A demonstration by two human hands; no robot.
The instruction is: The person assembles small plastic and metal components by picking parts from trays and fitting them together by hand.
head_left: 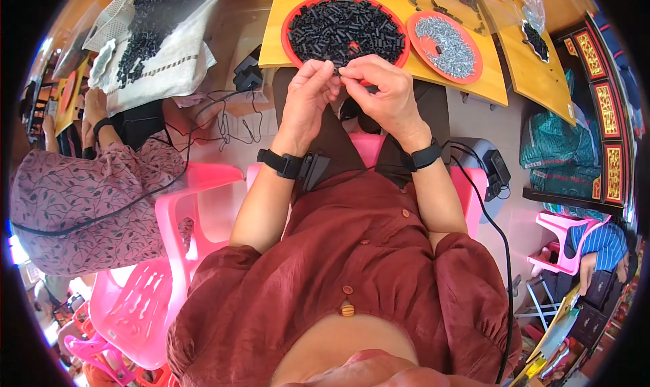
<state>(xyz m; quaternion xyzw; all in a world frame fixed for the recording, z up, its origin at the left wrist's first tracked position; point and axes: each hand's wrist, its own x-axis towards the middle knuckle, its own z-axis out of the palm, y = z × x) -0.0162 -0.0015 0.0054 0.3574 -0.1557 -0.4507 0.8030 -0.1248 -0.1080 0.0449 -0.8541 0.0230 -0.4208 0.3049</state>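
My left hand (311,96) and my right hand (384,92) meet just in front of the table edge. Their thumbs and fingertips pinch a tiny dark piece (336,71), mostly covered by the fingers; it looks like one of the small black parts nearby. Right beyond my hands, a round red tray (286,36) is heaped with short black plastic parts (345,25). To its right an orange-red plate (467,79) holds a pile of small silver screws (443,45), with one black part lying among them.
Both trays rest on a yellow wooden table (489,89). At left, a white cloth (179,65) bears more black parts (145,31), beside a person in a patterned garment (88,197). A pink chair (179,218) stands left. A black cable (497,231) hangs by my right arm.
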